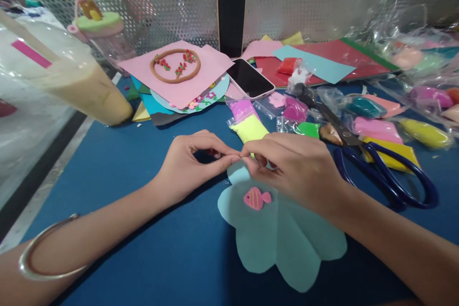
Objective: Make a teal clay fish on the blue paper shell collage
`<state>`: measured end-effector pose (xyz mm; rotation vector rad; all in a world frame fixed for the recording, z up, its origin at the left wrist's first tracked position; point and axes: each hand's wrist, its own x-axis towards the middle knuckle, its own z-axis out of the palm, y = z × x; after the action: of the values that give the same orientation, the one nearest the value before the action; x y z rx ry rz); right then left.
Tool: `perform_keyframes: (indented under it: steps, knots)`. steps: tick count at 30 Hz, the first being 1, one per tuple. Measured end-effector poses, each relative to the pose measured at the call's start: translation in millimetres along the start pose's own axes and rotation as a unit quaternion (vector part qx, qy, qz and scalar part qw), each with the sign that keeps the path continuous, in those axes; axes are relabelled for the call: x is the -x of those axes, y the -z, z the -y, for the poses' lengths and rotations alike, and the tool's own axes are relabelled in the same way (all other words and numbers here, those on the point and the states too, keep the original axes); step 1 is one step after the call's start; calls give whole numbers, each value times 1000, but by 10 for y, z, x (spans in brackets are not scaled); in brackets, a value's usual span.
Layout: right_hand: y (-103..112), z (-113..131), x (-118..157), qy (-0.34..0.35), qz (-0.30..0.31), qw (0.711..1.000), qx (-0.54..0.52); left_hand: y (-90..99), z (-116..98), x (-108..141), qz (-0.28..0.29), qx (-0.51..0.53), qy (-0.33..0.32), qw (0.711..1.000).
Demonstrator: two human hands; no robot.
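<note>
Both hands meet fingertip to fingertip over the top edge of a light blue scalloped paper (256, 244). My left hand (195, 160) pinches with thumb and index finger; whatever lies between the tips is too small to make out. My right hand (292, 165) is closed in a similar pinch against it, its hold equally unclear. On the paper, just below the fingers, lies a pink clay fish (254, 198) with yellow stripes. A packet of light yellow clay (249, 128) sits right behind the fingertips, partly hidden by my right hand.
Blue-handled scissors (390, 172) and several bagged clays lie at right. Behind are a flat phone (251, 79), an upright phone (231, 16) and pink paper (143, 64) with a brown clay ring (175, 80). A drink cup (93, 91) leans in at left.
</note>
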<state>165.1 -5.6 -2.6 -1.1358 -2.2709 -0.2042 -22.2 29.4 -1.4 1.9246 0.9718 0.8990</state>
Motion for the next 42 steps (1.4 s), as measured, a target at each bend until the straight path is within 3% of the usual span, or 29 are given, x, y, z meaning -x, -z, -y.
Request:
perform_keyframes:
  steps: [6, 11, 15, 22, 27, 30, 36, 42]
  knots:
    - [39, -3, 14, -66, 9, 993, -101, 10, 8, 1, -3, -11, -9, 1000]
    - [164, -52, 46, -157, 41, 964, -212, 22, 8, 11, 12, -42, -24, 999]
    - [219, -99, 90, -228, 52, 923, -306, 26, 7, 14, 20, -62, -32, 997]
    - [160, -160, 86, -329, 49, 816, -472, 27, 5, 7, 20, -70, -28, 997]
    - [135, -204, 36, -373, 41, 779, -502, 26, -2, 6, 20, -71, -21, 997]
    - [132, -225, 31, -377, 39, 779, -499, 25, -2, 4, 18, -72, -17, 997]
    - [166, -290, 86, -377, 23, 810, -448, 28, 16, -2, 21, -71, -19, 997]
    - [343, -310, 364, -391, 57, 871, -292, 27, 16, -6, 22, -77, -11, 997]
